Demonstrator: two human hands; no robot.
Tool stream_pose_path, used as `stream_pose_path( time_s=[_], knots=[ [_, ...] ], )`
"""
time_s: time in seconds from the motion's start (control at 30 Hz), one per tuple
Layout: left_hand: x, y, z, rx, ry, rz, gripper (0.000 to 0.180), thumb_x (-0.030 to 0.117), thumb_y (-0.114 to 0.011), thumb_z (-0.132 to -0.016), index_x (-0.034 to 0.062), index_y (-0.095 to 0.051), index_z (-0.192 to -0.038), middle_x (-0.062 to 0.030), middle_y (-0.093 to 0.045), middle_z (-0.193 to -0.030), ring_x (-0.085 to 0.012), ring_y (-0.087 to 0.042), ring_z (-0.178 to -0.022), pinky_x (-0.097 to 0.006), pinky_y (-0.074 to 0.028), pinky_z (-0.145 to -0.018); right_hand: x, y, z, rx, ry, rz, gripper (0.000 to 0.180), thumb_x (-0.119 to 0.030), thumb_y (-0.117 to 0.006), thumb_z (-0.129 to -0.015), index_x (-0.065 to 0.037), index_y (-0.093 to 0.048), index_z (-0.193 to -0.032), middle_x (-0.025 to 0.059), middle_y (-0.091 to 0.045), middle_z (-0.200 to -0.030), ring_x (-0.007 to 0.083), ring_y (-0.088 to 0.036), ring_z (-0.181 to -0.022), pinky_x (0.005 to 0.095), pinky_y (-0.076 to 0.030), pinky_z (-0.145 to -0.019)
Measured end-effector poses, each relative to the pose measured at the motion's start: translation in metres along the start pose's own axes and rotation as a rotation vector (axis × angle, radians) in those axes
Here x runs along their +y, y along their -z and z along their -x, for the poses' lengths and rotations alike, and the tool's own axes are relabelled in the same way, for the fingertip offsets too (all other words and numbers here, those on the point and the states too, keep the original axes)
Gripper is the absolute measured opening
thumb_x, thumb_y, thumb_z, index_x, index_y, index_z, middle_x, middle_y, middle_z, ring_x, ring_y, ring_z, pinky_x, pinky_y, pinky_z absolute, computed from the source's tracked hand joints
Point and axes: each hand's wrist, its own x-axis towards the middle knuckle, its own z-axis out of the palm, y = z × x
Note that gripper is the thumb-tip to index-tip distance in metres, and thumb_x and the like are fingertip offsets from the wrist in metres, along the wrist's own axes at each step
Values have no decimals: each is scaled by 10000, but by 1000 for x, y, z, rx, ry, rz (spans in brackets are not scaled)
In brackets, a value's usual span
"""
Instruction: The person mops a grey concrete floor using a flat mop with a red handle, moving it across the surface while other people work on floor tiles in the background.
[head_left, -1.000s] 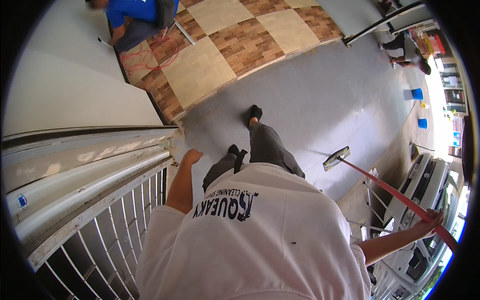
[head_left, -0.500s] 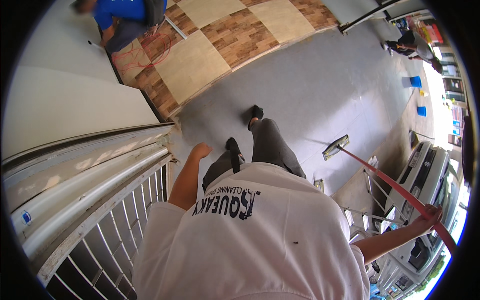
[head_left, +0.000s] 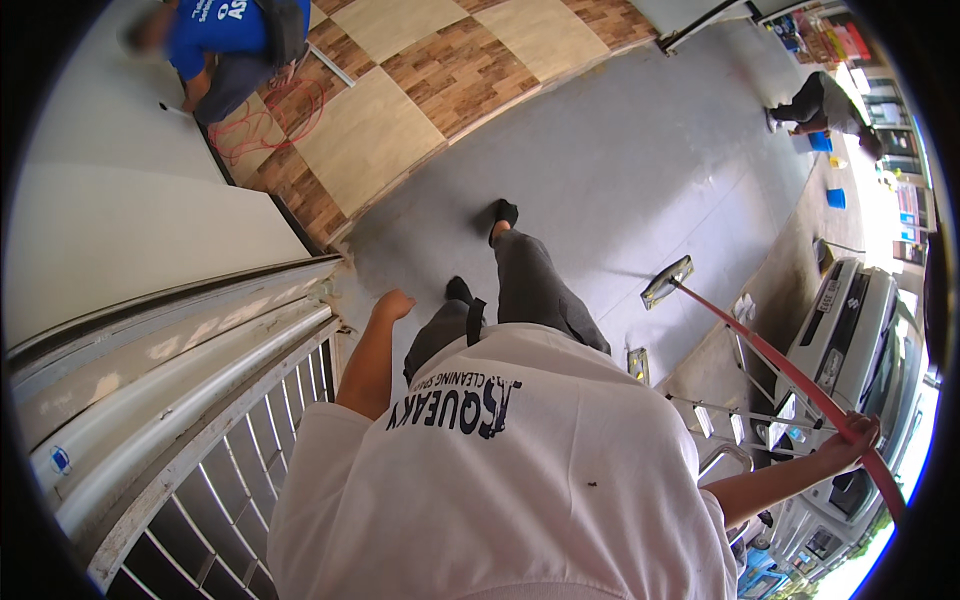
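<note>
In my right hand (head_left: 855,443) is the long red pole of a flat-headed mop (head_left: 770,352), with the fingers wrapped round it. Its flat rectangular head (head_left: 667,283) rests on the grey floor (head_left: 590,170), ahead of me and to the right. Low at my left side hangs my left hand (head_left: 397,303), its fingers curled in and nothing visible in them. That hand is nearest to my dark trouser leg (head_left: 435,335) and the end of a white metal gate (head_left: 260,400).
A second flat mop head (head_left: 638,364) lies near my right leg, beside a metal ladder (head_left: 735,422). A parked silver vehicle (head_left: 840,320) stands at right. A person in blue (head_left: 235,40) crouches on the checkered tiles by a red cable (head_left: 265,120). Another person (head_left: 825,105) bends near blue buckets (head_left: 836,198).
The far person at right has bent down toward a blue bucket. The view has shifted slightly; my right hand still grips the pole and my left stays low at my side.
</note>
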Motion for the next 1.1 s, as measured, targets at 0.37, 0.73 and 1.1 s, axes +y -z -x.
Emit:
stream_pose_path(
  time_s=[0.37, 0.73, 1.1],
  knots=[
    [40, 18, 6, -27, -30, -46, 461, 380, -505, -771, -33, -606, -949, -253, -543, -1054, -373, -519, -1005, -420, -407, -865, -6, 14, 12, 51, -4, -10, 282, -218, -476, -863, 37, -520, -974, 33, -424, -584, 144, -425, -546, 324, -422, -632],
    [21, 6, -10, -48, 8, -106, 473, 395, -520, -784, -31, -599, -974, -238, -544, -1071, -375, -514, -1014, -428, -399, -875, -9, 13, 27, 19, -13, -38, 285, -213, -468, -864, 41, -513, -985, 30, -397, -575, 154, -412, -548, 349, -410, -649],
    [29, -8, 5, -26, -12, -61, 487, 402, -532, -775, -43, -599, -961, -257, -548, -1045, -376, -514, -1013, -425, -403, -868, -6, 5, 12, 8, -14, -17, 304, -242, -464, -869, 36, -517, -977, 20, -370, -561, 147, -398, -553, 338, -394, -652]
  ],
)
